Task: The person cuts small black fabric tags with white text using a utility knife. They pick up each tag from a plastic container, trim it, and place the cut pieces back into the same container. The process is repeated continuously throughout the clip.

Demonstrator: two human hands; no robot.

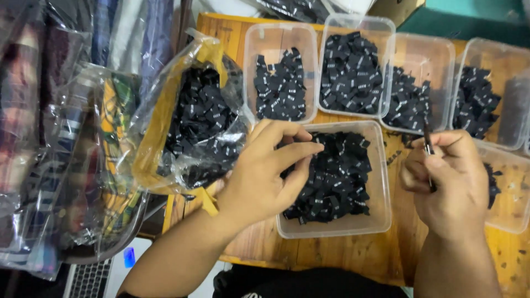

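Observation:
My left hand (265, 171) hovers over a clear plastic tub (381, 215) full of small black fabric labels (337, 176), with thumb and fingers pinched together at the pile's left edge; whether a label is between them is unclear. My right hand (447, 176) is closed around a thin dark pen-like tool (428, 144) that points up, just right of that tub.
Several more clear tubs of black labels (280, 88) (353, 69) (411, 99) (476, 102) line the back of the wooden table (331, 254). A clear bag of labels (201, 124) lies at the left, beside bagged garments (49, 138). A laptop corner (91, 278) shows below.

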